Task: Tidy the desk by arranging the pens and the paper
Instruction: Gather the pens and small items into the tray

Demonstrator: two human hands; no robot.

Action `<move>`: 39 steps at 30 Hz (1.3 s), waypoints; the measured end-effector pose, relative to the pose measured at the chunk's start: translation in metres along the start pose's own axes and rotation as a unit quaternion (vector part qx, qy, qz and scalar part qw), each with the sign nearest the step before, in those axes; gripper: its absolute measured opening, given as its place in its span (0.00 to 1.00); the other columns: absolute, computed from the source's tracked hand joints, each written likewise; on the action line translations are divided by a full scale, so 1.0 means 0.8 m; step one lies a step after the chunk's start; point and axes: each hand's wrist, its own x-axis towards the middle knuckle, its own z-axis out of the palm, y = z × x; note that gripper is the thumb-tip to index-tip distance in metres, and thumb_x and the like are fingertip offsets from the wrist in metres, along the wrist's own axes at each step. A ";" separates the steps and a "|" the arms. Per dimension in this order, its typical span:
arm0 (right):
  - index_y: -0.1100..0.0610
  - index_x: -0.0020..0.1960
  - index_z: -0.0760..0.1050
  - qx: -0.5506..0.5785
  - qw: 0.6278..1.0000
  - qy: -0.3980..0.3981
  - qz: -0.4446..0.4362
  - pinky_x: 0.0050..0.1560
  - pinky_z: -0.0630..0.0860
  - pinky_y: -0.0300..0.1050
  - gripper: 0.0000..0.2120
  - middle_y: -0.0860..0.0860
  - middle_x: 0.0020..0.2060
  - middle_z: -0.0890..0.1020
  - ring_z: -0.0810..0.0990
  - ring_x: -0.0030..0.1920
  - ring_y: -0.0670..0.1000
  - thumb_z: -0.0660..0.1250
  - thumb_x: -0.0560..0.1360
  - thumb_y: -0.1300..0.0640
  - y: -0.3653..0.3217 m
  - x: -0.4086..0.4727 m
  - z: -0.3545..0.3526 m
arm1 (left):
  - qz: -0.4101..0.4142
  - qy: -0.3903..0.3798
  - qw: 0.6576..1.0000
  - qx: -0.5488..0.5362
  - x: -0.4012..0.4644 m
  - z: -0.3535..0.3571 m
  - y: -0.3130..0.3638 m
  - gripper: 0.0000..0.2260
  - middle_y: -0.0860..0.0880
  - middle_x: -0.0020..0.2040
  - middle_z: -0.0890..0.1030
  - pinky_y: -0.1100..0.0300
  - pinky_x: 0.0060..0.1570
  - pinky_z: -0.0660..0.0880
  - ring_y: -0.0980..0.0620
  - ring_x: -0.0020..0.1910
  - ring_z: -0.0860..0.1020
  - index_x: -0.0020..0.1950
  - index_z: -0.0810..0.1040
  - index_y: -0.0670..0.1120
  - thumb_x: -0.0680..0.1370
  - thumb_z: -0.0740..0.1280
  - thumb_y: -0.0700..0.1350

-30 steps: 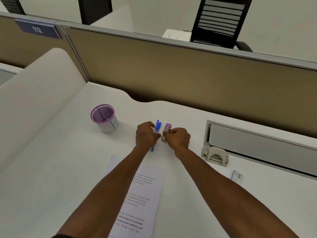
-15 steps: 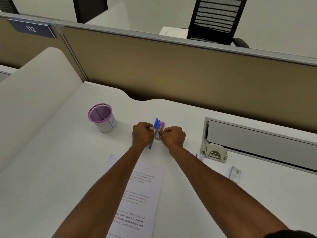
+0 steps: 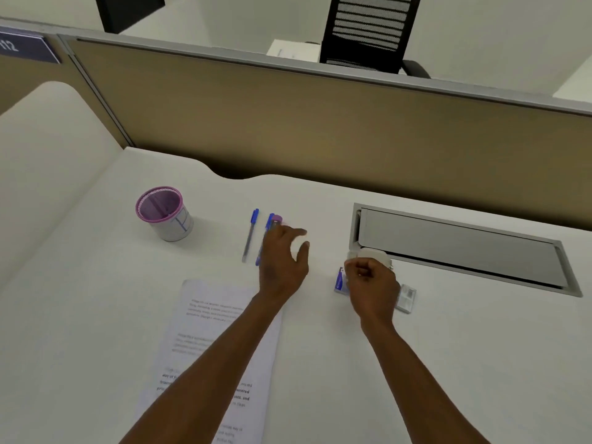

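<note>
Pens lie at mid-frame on the white surface (image 3: 96, 315), roughly parallel and pointing up-frame: one blue-capped pen (image 3: 250, 235) lies free to the left, and a second blue pen (image 3: 268, 229) lies just to its right, its lower part hidden behind the left hand (image 3: 282, 264). A short purple-capped item (image 3: 276, 219) lies against the second pen's upper end; what it is cannot be told. Half a second ago both hands were closed together over this cluster; now they are apart. The left hand's fingers (image 3: 298, 233) are spread and relaxed, holding nothing, over the right-hand side of the cluster. The right hand (image 3: 371, 283) has moved toward the right of the frame and sits with curled fingers over a small clear box with a blue label (image 3: 340, 280); whether it grips anything cannot be told. A grey fitting (image 3: 378, 254) shows just above that hand, at the edge of the recessed cable tray (image 3: 448, 241). The printed paper (image 3: 205, 331) lies at lower centre as before, partly under the left forearm. The purple mesh pen cup (image 3: 165, 213) stands upright at the left of the pens, well apart from them, unchanged.
</note>
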 end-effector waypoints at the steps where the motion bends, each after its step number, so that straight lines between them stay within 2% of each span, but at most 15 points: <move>1: 0.54 0.42 0.83 -0.030 0.999 0.024 -0.013 0.44 0.78 0.41 0.03 0.46 0.35 0.84 0.83 0.39 0.48 0.73 0.74 0.56 0.011 0.000 -0.015 | 0.003 -0.028 0.999 -0.022 -0.014 0.012 0.009 0.11 0.51 0.55 0.80 0.68 0.56 0.73 0.53 0.55 0.77 0.57 0.80 0.49 0.75 0.71 0.47; 3: 0.55 0.45 0.82 -0.100 0.993 0.057 -0.031 0.44 0.74 0.38 0.04 0.48 0.38 0.84 0.83 0.40 0.51 0.73 0.73 0.55 0.031 0.002 -0.043 | -0.020 -0.106 0.993 -0.038 -0.038 0.036 0.021 0.14 0.52 0.56 0.79 0.59 0.53 0.78 0.54 0.53 0.77 0.59 0.80 0.50 0.74 0.73 0.50; 6: 0.53 0.57 0.79 -0.224 0.974 0.028 -0.018 0.48 0.75 0.42 0.17 0.53 0.49 0.83 0.82 0.47 0.54 0.74 0.72 0.47 0.056 0.005 -0.074 | -0.073 -0.196 0.978 0.018 -0.070 0.069 0.033 0.25 0.49 0.62 0.76 0.66 0.57 0.69 0.51 0.59 0.75 0.66 0.75 0.49 0.72 0.73 0.57; 9: 0.52 0.67 0.70 -0.284 0.959 -0.007 0.014 0.54 0.79 0.52 0.31 0.56 0.60 0.76 0.79 0.57 0.58 0.73 0.70 0.40 0.069 0.007 -0.090 | -0.094 -0.191 0.976 0.053 -0.086 0.085 0.044 0.30 0.48 0.63 0.74 0.64 0.54 0.69 0.49 0.60 0.72 0.69 0.71 0.47 0.71 0.73 0.59; 12: 0.53 0.72 0.66 -0.298 0.954 -0.013 0.025 0.56 0.79 0.54 0.36 0.57 0.64 0.73 0.78 0.60 0.60 0.72 0.70 0.39 0.074 0.007 -0.095 | -0.121 -0.174 0.975 0.064 -0.087 0.088 0.054 0.30 0.48 0.64 0.74 0.59 0.57 0.73 0.48 0.61 0.73 0.70 0.70 0.47 0.73 0.73 0.55; 18: 0.57 0.66 0.75 -0.263 0.965 0.001 0.002 0.57 0.76 0.51 0.23 0.59 0.58 0.79 0.80 0.56 0.60 0.72 0.74 0.50 0.078 0.011 -0.103 | -0.161 -0.158 0.974 0.010 -0.089 0.076 0.066 0.24 0.46 0.61 0.77 0.61 0.58 0.74 0.49 0.58 0.77 0.69 0.72 0.44 0.75 0.72 0.49; 20: 0.58 0.63 0.77 -0.180 0.983 0.021 0.021 0.56 0.77 0.49 0.21 0.58 0.54 0.83 0.82 0.52 0.57 0.74 0.73 0.52 0.075 0.008 -0.103 | -0.192 -0.139 0.971 -0.029 -0.089 0.068 0.072 0.22 0.45 0.58 0.81 0.59 0.56 0.77 0.49 0.54 0.80 0.66 0.75 0.44 0.74 0.73 0.48; 22: 0.54 0.61 0.78 -0.022 0.995 0.022 0.096 0.52 0.81 0.49 0.18 0.56 0.49 0.86 0.85 0.46 0.54 0.74 0.73 0.52 0.066 0.002 -0.101 | -0.244 -0.121 0.958 -0.094 -0.088 0.058 0.079 0.20 0.46 0.56 0.83 0.62 0.50 0.80 0.52 0.48 0.82 0.64 0.77 0.45 0.74 0.73 0.47; 24: 0.53 0.58 0.79 0.122 0.977 -0.011 0.173 0.46 0.84 0.50 0.13 0.54 0.45 0.86 0.86 0.42 0.53 0.72 0.75 0.53 0.055 -0.004 -0.095 | -0.291 -0.113 0.936 -0.163 -0.090 0.048 0.082 0.17 0.49 0.54 0.84 0.63 0.48 0.80 0.55 0.46 0.82 0.63 0.78 0.49 0.75 0.72 0.48; 26: 0.56 0.56 0.80 0.251 0.939 -0.068 0.226 0.41 0.83 0.48 0.08 0.56 0.45 0.86 0.87 0.42 0.56 0.69 0.77 0.58 0.042 -0.011 -0.085 | -0.321 -0.119 0.911 -0.228 -0.092 0.038 0.081 0.15 0.50 0.50 0.85 0.53 0.52 0.81 0.53 0.48 0.83 0.63 0.79 0.50 0.76 0.71 0.47; 28: 0.56 0.55 0.80 0.328 0.904 -0.127 0.242 0.39 0.83 0.47 0.07 0.57 0.45 0.87 0.87 0.44 0.59 0.67 0.78 0.63 0.029 -0.018 -0.072 | -0.337 -0.123 0.895 -0.266 -0.092 0.028 0.077 0.15 0.49 0.49 0.85 0.48 0.54 0.80 0.51 0.49 0.83 0.63 0.79 0.50 0.76 0.71 0.46; 31: 0.55 0.56 0.79 0.326 0.894 -0.192 0.240 0.39 0.83 0.46 0.09 0.55 0.46 0.87 0.87 0.46 0.58 0.67 0.78 0.64 0.013 -0.021 -0.046 | -0.341 -0.099 0.902 -0.246 -0.084 0.008 0.063 0.18 0.49 0.52 0.85 0.50 0.54 0.80 0.51 0.51 0.82 0.63 0.78 0.51 0.74 0.74 0.48; 34: 0.52 0.55 0.80 0.268 0.910 -0.225 0.222 0.39 0.83 0.46 0.08 0.52 0.44 0.87 0.87 0.44 0.54 0.68 0.77 0.61 -0.006 -0.014 -0.013 | -0.333 -0.038 0.924 -0.183 -0.064 -0.018 0.046 0.20 0.53 0.51 0.83 0.65 0.41 0.77 0.56 0.47 0.81 0.61 0.79 0.54 0.70 0.77 0.52; 37: 0.54 0.54 0.81 0.210 0.933 -0.222 0.191 0.39 0.82 0.44 0.08 0.52 0.43 0.87 0.87 0.42 0.52 0.70 0.75 0.62 -0.021 -0.002 0.025 | -0.304 0.027 0.942 -0.138 -0.034 -0.049 0.023 0.18 0.52 0.47 0.83 0.71 0.36 0.71 0.61 0.40 0.79 0.56 0.81 0.52 0.68 0.79 0.50; 39: 0.58 0.54 0.81 0.181 0.943 -0.210 0.184 0.41 0.83 0.46 0.09 0.55 0.44 0.86 0.85 0.40 0.52 0.72 0.74 0.62 -0.029 0.008 0.049 | -0.287 0.052 0.950 -0.111 -0.011 -0.069 0.003 0.16 0.49 0.47 0.83 0.72 0.36 0.72 0.57 0.39 0.80 0.56 0.82 0.49 0.70 0.78 0.47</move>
